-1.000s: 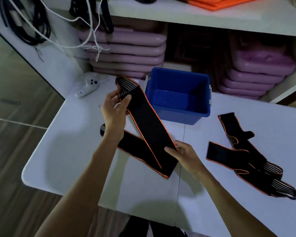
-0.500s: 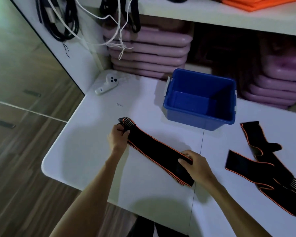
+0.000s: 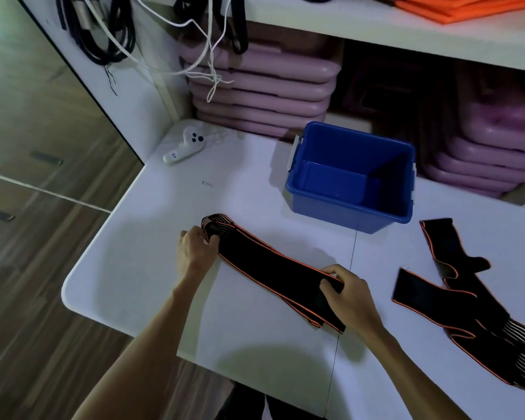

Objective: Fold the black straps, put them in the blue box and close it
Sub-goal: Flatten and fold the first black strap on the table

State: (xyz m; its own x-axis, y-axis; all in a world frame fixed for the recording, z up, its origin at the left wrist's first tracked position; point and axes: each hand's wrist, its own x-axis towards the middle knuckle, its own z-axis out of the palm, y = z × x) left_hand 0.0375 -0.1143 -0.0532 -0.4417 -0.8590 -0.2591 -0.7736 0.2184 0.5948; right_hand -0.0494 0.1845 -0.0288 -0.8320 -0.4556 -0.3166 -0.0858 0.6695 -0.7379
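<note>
A black strap (image 3: 273, 271) with orange edging is laid doubled across the centre of the white worktop (image 3: 128, 268). Its striped end is pinched in the grip of the left hand (image 3: 196, 251); its lower end is pressed and clasped by the right hand (image 3: 347, 294). The open blue box (image 3: 350, 177) is seen above, apart. More straps (image 3: 479, 307) are heaped at right.

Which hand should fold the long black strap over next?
Probably the left hand. It pinches the striped end of the black orange-edged strap and could carry it across. The right hand presses the other end flat on the white table, anchoring it.
</note>
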